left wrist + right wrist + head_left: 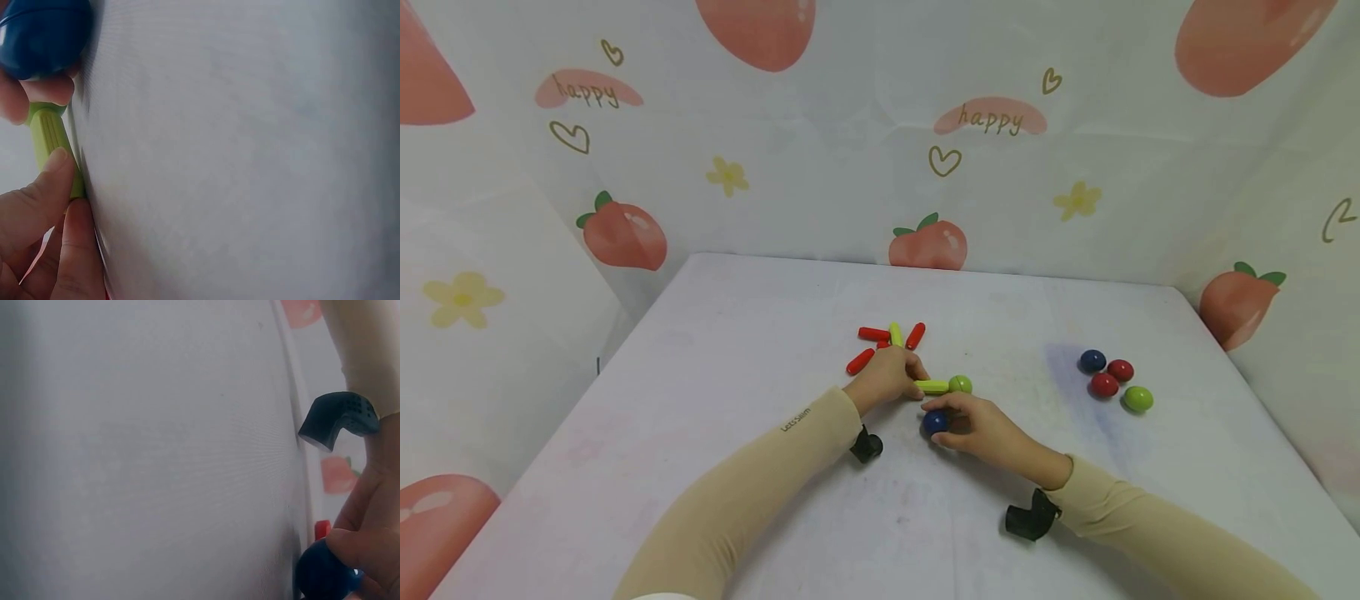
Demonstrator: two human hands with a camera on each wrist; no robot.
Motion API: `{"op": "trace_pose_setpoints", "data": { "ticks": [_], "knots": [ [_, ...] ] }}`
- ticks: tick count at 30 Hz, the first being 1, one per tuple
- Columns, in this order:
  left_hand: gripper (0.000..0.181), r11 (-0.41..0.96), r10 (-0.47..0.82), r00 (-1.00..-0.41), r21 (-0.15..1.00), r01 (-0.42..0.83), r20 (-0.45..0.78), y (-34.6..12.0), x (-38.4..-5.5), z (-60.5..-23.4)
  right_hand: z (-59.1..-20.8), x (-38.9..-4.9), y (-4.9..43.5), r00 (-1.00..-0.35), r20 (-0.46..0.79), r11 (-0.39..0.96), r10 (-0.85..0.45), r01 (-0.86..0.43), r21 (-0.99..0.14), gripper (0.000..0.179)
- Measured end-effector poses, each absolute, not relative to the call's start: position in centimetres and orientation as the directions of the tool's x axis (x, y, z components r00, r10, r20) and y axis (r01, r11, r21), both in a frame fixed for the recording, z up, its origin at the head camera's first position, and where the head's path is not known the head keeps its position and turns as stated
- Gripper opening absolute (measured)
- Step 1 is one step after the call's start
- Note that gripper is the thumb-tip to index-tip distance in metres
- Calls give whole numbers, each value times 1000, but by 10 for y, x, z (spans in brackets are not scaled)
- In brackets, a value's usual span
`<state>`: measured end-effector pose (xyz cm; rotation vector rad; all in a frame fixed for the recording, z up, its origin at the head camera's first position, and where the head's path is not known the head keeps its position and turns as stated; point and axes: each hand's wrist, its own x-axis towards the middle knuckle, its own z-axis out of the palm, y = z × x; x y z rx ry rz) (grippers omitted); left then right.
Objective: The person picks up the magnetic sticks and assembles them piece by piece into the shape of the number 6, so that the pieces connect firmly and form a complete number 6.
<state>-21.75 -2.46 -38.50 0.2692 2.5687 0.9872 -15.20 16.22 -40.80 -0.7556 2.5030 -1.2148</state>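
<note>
We find the left hand (883,375) pinching a green rod (932,387), a green ball (960,384) at its end. The right hand (981,427) grips a blue ball (935,422) nearby, no rod visibly attached. Four balls (1104,385), we judge, remain unused.

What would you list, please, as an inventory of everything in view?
Red sticks: three, red, table centre.
Red piece: one, red, mostly hidden beside them.
Green sticks: two, yellow-green, centre.
Balls: six (two each blue, red, green), four rightward, one at a green stick, one held.
Table: one, white, underneath.
Backdrop: one, white, peach-printed, behind.
Cameras: two, black, at wrists.
Sleeves: two, beige, on arms.
Left hand: one, pinching that stick.
Right hand: one, holding a blue ball.
</note>
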Motion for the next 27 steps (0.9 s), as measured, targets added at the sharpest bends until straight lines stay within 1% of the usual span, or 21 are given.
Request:
{"op": "trace_pose_setpoints", "data": {
  "ticks": [7, 14, 22, 27],
  "knots": [
    [15, 738, 306, -912, 674, 44, -275, -24, -217, -385, -407, -152, 161, -838, -24, 535, -546, -326, -779, 42],
    [16, 740, 309, -913, 670, 55, -266, -24, -218, -385, -407, -152, 162, -825, 2, 515, -564, -354, -780, 42],
    [17, 736, 311, -913, 674, 55, -265, -25, -217, -385, -406, -152, 162, -827, -5, 517, -563, -347, -783, 43],
    [17, 730, 315, -912, 681, 57, -261, -25, -217, -385, -399, -153, 165, -833, -6, 499, -554, -326, -803, 45]
  ]
}}
